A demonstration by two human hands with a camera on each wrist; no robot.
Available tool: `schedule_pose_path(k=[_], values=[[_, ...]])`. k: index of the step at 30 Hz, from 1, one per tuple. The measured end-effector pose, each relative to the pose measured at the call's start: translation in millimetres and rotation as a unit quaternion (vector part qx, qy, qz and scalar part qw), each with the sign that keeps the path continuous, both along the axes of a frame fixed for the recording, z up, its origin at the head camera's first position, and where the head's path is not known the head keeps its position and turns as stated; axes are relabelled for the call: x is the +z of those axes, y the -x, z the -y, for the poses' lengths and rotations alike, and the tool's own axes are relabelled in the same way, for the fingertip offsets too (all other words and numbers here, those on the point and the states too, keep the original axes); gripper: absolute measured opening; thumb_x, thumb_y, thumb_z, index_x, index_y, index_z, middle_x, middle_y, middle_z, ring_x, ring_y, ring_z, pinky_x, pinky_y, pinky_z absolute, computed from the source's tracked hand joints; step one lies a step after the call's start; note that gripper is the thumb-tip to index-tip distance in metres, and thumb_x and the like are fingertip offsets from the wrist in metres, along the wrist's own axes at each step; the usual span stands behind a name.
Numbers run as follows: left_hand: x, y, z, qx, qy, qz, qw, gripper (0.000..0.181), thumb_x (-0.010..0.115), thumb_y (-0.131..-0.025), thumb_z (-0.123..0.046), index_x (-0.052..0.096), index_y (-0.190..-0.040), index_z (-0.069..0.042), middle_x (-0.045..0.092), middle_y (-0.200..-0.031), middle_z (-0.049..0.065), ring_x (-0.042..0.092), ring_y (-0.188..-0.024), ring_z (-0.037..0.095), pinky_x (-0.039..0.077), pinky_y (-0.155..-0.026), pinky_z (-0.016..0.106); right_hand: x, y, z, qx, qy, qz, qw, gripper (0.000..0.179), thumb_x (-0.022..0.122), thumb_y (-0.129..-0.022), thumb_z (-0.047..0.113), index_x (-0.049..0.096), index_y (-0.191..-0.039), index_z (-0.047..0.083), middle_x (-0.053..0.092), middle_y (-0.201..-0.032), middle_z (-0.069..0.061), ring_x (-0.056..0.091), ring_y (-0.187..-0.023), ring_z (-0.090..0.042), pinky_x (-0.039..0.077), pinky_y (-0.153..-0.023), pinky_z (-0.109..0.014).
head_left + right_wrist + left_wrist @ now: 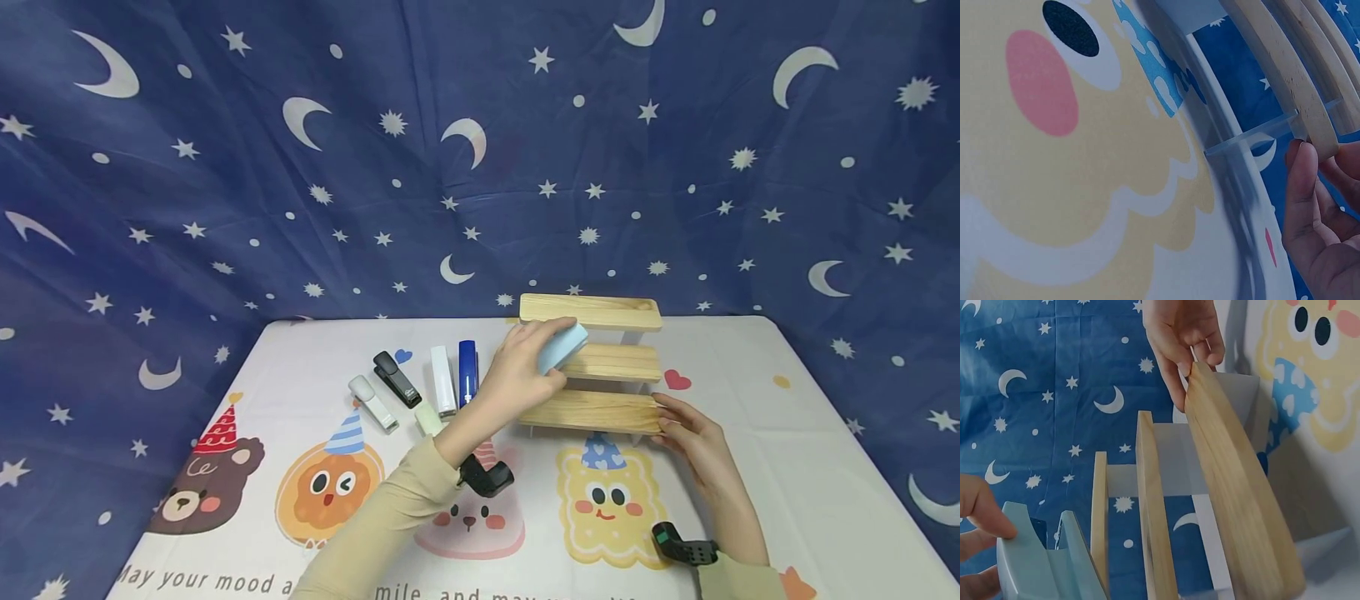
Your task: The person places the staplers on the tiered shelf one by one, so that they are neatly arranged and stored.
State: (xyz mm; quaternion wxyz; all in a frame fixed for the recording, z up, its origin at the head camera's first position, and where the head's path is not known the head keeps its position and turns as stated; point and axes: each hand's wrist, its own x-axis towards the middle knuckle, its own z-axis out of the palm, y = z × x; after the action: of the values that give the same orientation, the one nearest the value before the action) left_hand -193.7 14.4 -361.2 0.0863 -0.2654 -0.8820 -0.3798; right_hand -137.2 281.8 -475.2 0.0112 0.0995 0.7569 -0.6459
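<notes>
My left hand [519, 367] grips a light blue stapler [562, 347], holding it in the air in front of the upper boards of a three-tier wooden display rack [592, 411]. Seen from the left wrist, the stapler [1047, 565] is beside the rack's boards, with fingers on its outer side. At the rack's right end, my right hand [697, 442] pinches the end of the lowest board between thumb and fingers. The right wrist view shows this hand [1325, 231] around the tip of the wooden board [1294, 81]. Part of the middle board is hidden behind the left hand and stapler.
Left of the rack lie a dark blue stapler [468, 371], a white stapler [443, 383], a black stapler [397, 379] and a grey stapler [372, 404]. A pale green item [429, 419] is partly covered by the left forearm. A starry curtain [375, 167] hangs behind the table.
</notes>
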Motion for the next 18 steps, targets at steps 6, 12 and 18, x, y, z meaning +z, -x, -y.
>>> schedule_pose_path(k=[6,12,18], values=[[5.6,9.0,-14.6,-0.003,0.007,-0.002,1.0,0.069,0.065,-0.071,-0.007,0.052,-0.137,-0.024,0.063,-0.124,0.0,0.054,-0.103,0.017,0.042,-0.081,0.028,-1.2,0.1,0,0.003,0.006,-0.008,1.0,0.048,0.047,-0.098,0.007,0.037,-0.143,-0.006,0.056,-0.098,0.021,0.057,-0.088,0.006,0.053,-0.076,-0.015],[13.9,17.8,-29.5,-0.01,0.009,0.006,0.9999,0.067,0.067,-0.074,-0.009,0.052,-0.137,-0.026,0.061,-0.128,0.0,0.053,-0.106,0.016,0.042,-0.079,0.025,-1.3,-0.4,0,0.003,0.008,-0.009,0.9999,0.048,0.047,-0.098,0.007,0.037,-0.142,-0.006,0.056,-0.098,0.019,0.057,-0.088,0.006,0.053,-0.076,-0.015],[19.0,32.1,-43.0,-0.023,0.019,-0.009,0.9995,0.063,0.067,-0.074,-0.009,0.055,-0.133,-0.027,0.063,-0.127,0.0,0.054,-0.105,0.016,0.042,-0.078,0.022,-0.1,-0.5,0,-0.001,0.01,-0.008,0.9999,0.048,0.048,-0.097,0.007,0.038,-0.142,-0.007,0.057,-0.097,0.021,0.058,-0.087,0.006,0.054,-0.075,-0.015]])
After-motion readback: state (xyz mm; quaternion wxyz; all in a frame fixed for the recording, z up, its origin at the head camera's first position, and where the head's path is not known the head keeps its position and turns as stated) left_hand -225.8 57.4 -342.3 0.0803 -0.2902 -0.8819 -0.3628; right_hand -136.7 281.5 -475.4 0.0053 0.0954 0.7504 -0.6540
